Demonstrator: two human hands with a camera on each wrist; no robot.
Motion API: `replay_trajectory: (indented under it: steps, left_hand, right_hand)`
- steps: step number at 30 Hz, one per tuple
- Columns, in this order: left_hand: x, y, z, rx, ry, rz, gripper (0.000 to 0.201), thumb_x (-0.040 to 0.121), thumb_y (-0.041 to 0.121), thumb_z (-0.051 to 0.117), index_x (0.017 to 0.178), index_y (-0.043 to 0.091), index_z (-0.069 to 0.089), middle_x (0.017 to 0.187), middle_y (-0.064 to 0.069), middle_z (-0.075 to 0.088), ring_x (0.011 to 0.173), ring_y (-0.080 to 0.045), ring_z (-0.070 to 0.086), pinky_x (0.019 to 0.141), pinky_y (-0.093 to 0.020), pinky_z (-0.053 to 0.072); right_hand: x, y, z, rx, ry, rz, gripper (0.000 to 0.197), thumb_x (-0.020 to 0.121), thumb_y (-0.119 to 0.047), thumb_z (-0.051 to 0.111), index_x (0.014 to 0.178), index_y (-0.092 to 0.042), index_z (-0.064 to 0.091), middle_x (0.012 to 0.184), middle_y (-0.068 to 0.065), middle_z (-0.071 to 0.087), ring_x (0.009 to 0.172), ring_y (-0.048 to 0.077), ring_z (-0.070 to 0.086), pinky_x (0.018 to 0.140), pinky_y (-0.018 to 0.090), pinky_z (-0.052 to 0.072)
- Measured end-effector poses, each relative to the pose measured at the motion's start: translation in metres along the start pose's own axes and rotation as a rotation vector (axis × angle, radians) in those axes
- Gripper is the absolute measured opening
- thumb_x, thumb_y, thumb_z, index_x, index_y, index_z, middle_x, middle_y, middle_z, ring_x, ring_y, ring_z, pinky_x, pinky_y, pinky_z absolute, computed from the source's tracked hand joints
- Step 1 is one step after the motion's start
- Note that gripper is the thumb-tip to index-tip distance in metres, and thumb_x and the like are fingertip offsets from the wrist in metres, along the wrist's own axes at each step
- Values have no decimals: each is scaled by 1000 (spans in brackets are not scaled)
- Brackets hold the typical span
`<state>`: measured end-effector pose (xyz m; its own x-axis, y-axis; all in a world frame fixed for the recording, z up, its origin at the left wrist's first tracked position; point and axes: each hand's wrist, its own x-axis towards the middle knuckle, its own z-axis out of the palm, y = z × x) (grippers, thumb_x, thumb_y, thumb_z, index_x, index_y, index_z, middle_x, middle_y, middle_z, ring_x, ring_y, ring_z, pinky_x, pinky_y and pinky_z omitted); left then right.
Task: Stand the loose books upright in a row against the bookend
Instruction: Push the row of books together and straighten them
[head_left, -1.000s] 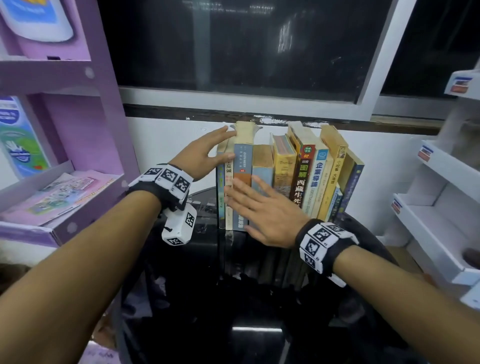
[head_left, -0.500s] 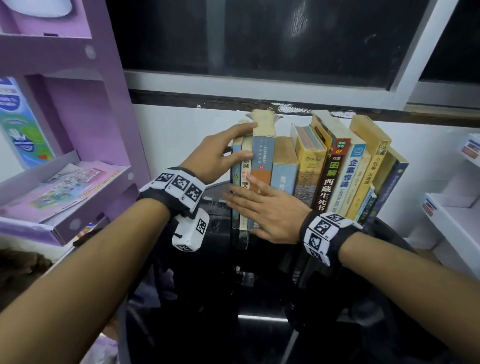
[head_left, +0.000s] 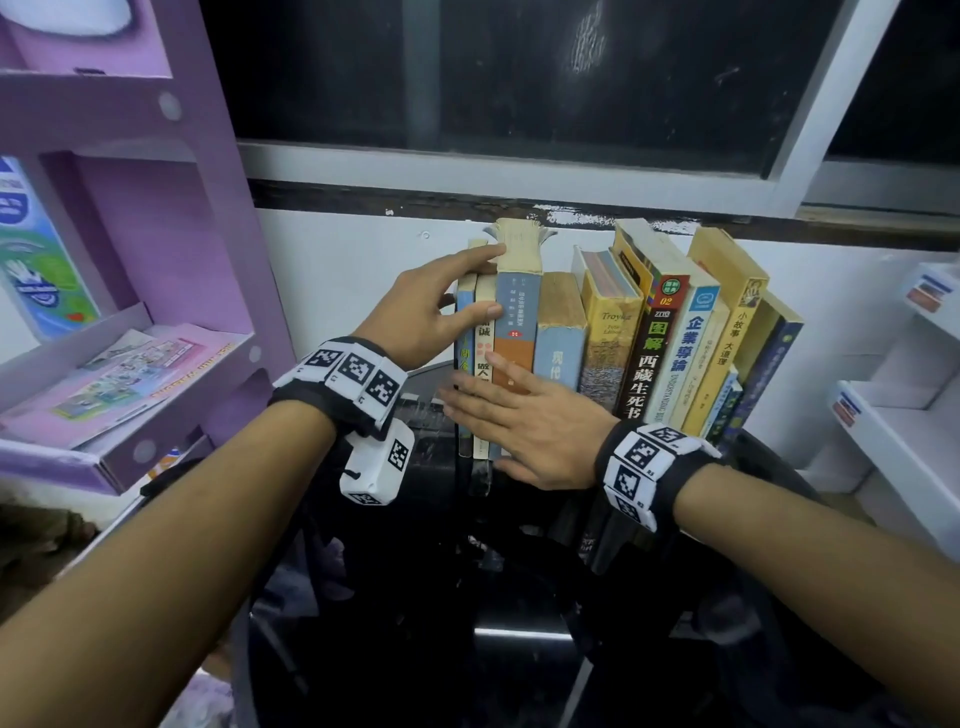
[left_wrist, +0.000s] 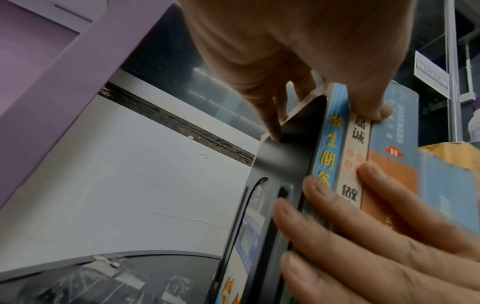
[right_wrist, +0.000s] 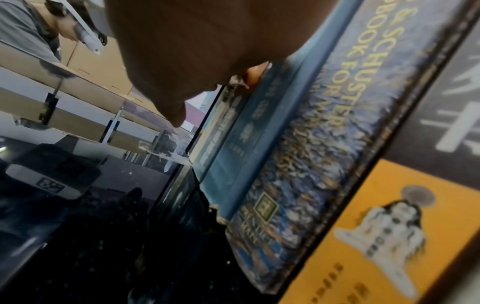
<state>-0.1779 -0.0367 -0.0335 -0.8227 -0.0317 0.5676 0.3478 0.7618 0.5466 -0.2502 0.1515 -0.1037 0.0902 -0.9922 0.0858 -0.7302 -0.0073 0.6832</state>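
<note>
My left hand (head_left: 421, 317) clasps the near end of the row of books (head_left: 613, 343), its fingers curled over the top edge of the black bookend (left_wrist: 283, 156) and of the thin books just beyond it, and its thumb (left_wrist: 374, 107) pressed on the cream spine (left_wrist: 353, 164) beside the thin blue book (left_wrist: 328, 144). My right hand (head_left: 530, 421) lies flat, just below my left, with its fingers straight and spread; its fingertips (left_wrist: 319, 189) rest on the lower spines of those same thin books and on the blue-and-orange book (head_left: 515, 332) next to them. The bookend stands upright directly under my left fingers, with the thin blue book touching it. From there the row runs away past my right wrist: a pale blue spine, a thick yellow one (head_left: 605, 332), a black-and-yellow one (head_left: 649, 358), then several more that lean toward my right side. All stand on a dark glossy table (head_left: 467, 597) beneath both forearms, close to the white wall (head_left: 337, 270). Out beyond my left elbow is a purple shelf (head_left: 130, 364) holding leaflets; out beyond my right elbow stands a white shelf (head_left: 893, 426).
</note>
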Motion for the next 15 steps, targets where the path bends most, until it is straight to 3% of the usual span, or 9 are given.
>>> replay_trajectory:
  steps: [2, 6, 11, 15]
  left_hand:
    - [2, 1, -3, 6, -28, -16, 53, 90, 33, 64, 139, 28, 45, 129, 7, 58, 117, 2, 49, 94, -20, 45]
    - [5, 2, -7, 86, -33, 14, 59, 88, 38, 65, 142, 26, 43, 140, 2, 51, 127, -10, 45, 107, -37, 41]
    - [15, 26, -1, 190, -24, 94, 77, 77, 51, 70, 144, 29, 40, 153, 3, 37, 146, -16, 20, 116, -33, 18]
    - [23, 34, 15, 324, -66, 107, 87, 68, 62, 73, 142, 29, 42, 151, 4, 39, 145, -19, 24, 117, -37, 21]
  right_hand:
    - [-7, -1, -3, 12, -2, 5, 76, 94, -48, 41, 153, -9, 16, 161, 10, 6, 149, 26, 0, 119, 52, 0]
    - [-36, 4, -6, 16, -38, 48, 74, 96, -49, 38, 154, -10, 15, 162, 9, 4, 149, 26, -2, 119, 52, 0]
    - [-64, 13, -6, -2, -76, 79, 73, 97, -48, 35, 154, -9, 12, 162, 9, 2, 149, 25, -5, 119, 51, -1]
    - [-67, 16, -2, -7, -72, 77, 75, 95, -50, 39, 154, -9, 15, 161, 9, 7, 149, 25, -2, 119, 50, -2]
